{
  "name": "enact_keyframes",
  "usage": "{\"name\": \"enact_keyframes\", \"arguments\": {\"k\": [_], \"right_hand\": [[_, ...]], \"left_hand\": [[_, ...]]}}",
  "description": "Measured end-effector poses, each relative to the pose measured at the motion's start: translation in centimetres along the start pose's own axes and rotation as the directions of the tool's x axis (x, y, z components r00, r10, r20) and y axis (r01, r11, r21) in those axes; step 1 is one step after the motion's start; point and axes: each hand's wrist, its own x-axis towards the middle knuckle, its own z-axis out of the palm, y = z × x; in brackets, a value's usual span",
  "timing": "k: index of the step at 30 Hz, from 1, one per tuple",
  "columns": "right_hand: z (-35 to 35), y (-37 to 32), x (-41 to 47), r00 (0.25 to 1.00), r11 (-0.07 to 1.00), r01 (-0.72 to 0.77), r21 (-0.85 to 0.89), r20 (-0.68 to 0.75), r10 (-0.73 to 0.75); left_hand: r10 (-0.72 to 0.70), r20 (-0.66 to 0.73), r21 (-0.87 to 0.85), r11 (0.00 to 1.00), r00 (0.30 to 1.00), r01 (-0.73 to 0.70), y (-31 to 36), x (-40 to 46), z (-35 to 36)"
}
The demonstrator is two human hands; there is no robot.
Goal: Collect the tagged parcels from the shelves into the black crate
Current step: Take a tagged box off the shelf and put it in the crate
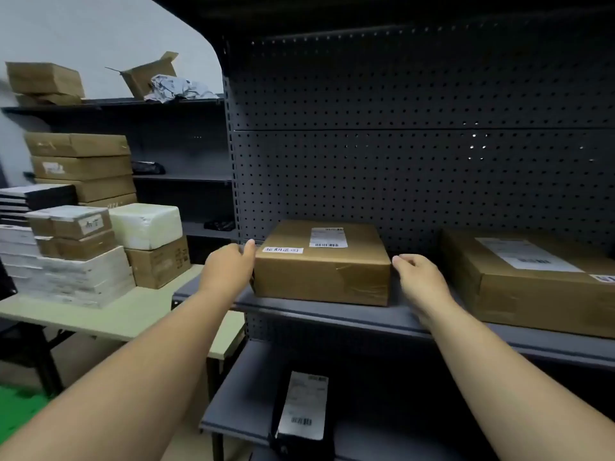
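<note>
The left hand (229, 264) lies against the left side of the brown box (321, 262), fingers fairly straight, with a fingertip showing above the box's top left corner; the palm side is turned away, so how firmly it presses cannot be told. The right hand (417, 277) sits just beside the box's right front corner with fingers loosely bent, and it seems to stop just short of the cardboard, though the gap is hard to judge from this angle. The box rests flat on the grey shelf (332, 314), against the pegboard back (399, 178). It carries a printed barcode label on top and a white strip with handwriting too small to read.

To the right on the same shelf lies a larger box (532, 284), cut off by the frame edge. On the shelf below stands a black packet (301, 414) with a barcode label, its lower end out of view. Off to the left, a table (109, 314) holds stacked cartons and white foam boxes.
</note>
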Motion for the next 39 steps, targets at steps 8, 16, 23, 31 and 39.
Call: {"name": "enact_keyframes", "arguments": {"k": [8, 16, 23, 31, 39], "right_hand": [[2.3, -0.5, 4.5, 0.949, 0.891, -0.313, 0.328, 0.146, 0.28], [3.0, -0.5, 5.7, 0.924, 0.875, -0.379, 0.302, 0.167, 0.343], [3.1, 0.2, 5.6, 0.94, 0.87, -0.34, 0.358, 0.153, 0.305], [1.4, 0.7, 2.3, 0.986, 0.844, -0.133, 0.52, 0.159, 0.057], [-3.8, 2.2, -3.3, 0.988, 0.778, -0.024, 0.627, 0.131, -0.076]], "left_hand": [[-0.253, 0.422, -0.454, 0.772, 0.871, 0.444, -1.0, 6.4, 2.5], [-0.221, 0.547, -0.486, 0.702, 0.808, 0.521, -1.4, 8.3, 3.9], [-0.257, 0.469, -0.571, 0.642, 0.845, 0.511, -2.4, 7.7, 3.6], [-0.239, 0.299, -0.758, 0.529, 0.924, 0.382, -2.2, 3.3, 1.1], [-0.164, 0.145, -0.828, 0.519, 0.976, 0.211, -0.4, -4.6, -1.4]]}}
